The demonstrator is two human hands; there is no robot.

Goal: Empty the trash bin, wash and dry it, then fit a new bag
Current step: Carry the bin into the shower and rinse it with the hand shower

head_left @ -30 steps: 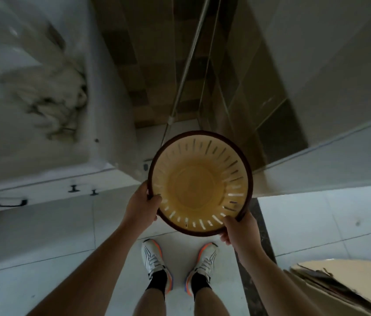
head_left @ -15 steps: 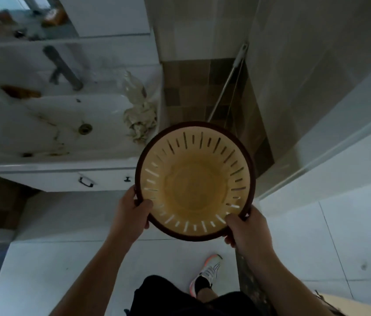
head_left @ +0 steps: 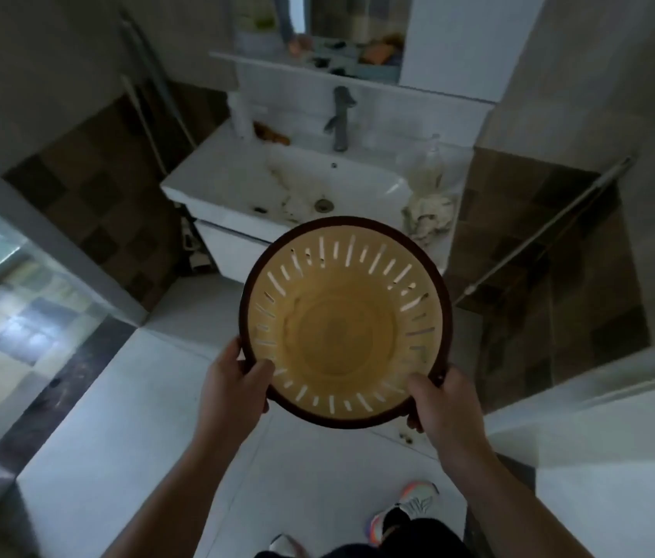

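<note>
I hold a round yellow trash bin (head_left: 341,332) with a dark brown rim and slotted walls, its open mouth facing me. Nothing lies inside it. My left hand (head_left: 231,382) grips the rim at the lower left, thumb inside the bin. At the lower right, my right hand (head_left: 440,400) grips the rim the same way. The bin hangs in the air in front of a white sink (head_left: 213,183), just below its front edge.
A grey tap (head_left: 339,118) stands at the back of the sink, and a crumpled cloth (head_left: 430,217) lies on its right side. A shelf (head_left: 269,62) with small items and a mirror are above. Poles lean in both corners. A glass partition (head_left: 7,275) is at left.
The view has swung from the right corner to face the sink. The bin, still in both hands, now sits in front of the basin, and I have stepped closer.
</note>
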